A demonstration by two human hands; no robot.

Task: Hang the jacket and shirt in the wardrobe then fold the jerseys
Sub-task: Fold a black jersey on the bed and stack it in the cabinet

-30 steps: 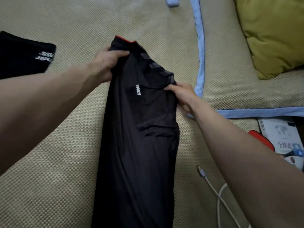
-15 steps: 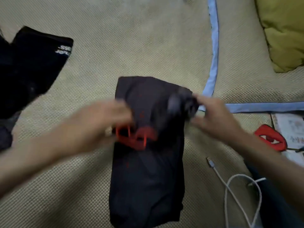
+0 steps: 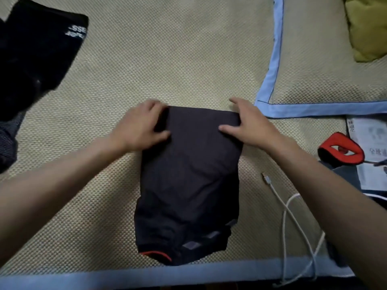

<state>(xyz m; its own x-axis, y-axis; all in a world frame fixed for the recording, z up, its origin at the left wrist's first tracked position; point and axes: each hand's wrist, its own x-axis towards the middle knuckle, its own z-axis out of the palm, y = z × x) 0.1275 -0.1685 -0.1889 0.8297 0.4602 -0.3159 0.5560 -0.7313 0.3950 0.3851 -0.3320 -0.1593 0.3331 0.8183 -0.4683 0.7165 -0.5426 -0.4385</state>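
A dark jersey (image 3: 188, 174) lies folded in half on the beige woven mat (image 3: 167, 59), its red collar trim and grey shoulder stripes at the near end. My left hand (image 3: 140, 126) holds the far left corner of the fold, thumb on top and fingers curled over the edge. At the far right corner my right hand (image 3: 249, 126) holds the cloth between thumb and fingers. A second black jersey (image 3: 35, 51) with white lettering lies at the far left.
A blue-edged cushion (image 3: 326, 65) with a yellow-green pillow (image 3: 368, 26) sits at the far right. A white charging cable (image 3: 293, 208), a red and black object (image 3: 341, 151) and printed papers (image 3: 368, 130) lie to the right. The mat's blue border (image 3: 146, 275) runs along the near edge.
The long jersey was folded in half, its collar end brought over to the near edge. Both hands then moved back to the new fold at the far end.
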